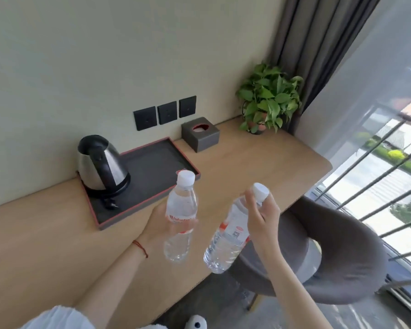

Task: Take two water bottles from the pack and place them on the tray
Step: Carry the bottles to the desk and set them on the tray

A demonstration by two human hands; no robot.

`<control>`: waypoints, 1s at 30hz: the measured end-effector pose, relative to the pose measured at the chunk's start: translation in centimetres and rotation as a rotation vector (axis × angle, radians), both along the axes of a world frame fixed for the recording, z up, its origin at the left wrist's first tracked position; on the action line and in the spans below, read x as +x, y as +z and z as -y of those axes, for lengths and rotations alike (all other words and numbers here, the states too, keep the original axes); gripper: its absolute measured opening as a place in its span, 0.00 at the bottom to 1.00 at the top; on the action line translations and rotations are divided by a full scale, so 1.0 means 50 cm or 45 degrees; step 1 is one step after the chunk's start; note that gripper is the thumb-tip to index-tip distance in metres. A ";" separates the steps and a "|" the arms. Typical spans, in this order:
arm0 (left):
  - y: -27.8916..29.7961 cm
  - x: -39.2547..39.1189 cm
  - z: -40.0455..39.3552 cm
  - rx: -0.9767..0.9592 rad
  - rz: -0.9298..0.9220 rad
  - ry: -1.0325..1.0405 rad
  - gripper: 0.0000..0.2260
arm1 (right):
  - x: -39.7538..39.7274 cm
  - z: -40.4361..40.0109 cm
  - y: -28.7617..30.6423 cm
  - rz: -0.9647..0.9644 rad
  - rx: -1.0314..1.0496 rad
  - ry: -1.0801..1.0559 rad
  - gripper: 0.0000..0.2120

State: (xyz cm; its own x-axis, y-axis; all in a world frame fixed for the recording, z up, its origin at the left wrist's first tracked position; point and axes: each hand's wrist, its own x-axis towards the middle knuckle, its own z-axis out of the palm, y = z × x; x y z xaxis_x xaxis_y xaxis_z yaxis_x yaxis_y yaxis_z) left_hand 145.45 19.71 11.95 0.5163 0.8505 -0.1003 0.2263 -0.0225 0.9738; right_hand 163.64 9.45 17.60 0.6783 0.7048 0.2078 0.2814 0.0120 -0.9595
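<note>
My left hand (160,224) grips a clear water bottle (181,205) with a white cap and red label, held nearly upright above the desk's front part. A second, similar water bottle (226,245) is in my right hand (262,217), gripped near the neck and tilted, cap pointing up and right. Both bottles hang in the air just in front of a dark tray (161,160) with a red rim, which lies on the wooden desk (45,233) against the wall. The pack is out of view.
A steel kettle (100,162) stands on the tray's left half. Behind the tray's right end sits a grey tissue box (201,134), with a potted plant (268,100) further right. A grey chair (342,257) stands at the desk's right end, beside a railed window.
</note>
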 end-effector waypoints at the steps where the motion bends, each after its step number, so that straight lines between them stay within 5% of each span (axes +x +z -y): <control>1: 0.002 0.012 -0.014 -0.016 0.023 0.046 0.18 | 0.017 -0.024 -0.002 0.018 -0.006 0.021 0.10; 6: -0.004 0.059 -0.053 -0.063 0.063 0.235 0.14 | 0.096 -0.133 -0.031 0.004 -0.017 0.259 0.11; 11: -0.034 0.102 -0.069 -0.165 0.091 0.478 0.20 | 0.152 -0.232 -0.078 0.125 -0.029 0.555 0.16; 19: -0.086 0.162 -0.109 -0.301 0.037 0.791 0.31 | 0.179 -0.352 -0.146 0.173 -0.049 1.073 0.05; 30: -0.133 0.173 -0.149 -0.381 -0.055 0.898 0.37 | 0.192 -0.419 -0.215 0.195 -0.114 1.123 0.11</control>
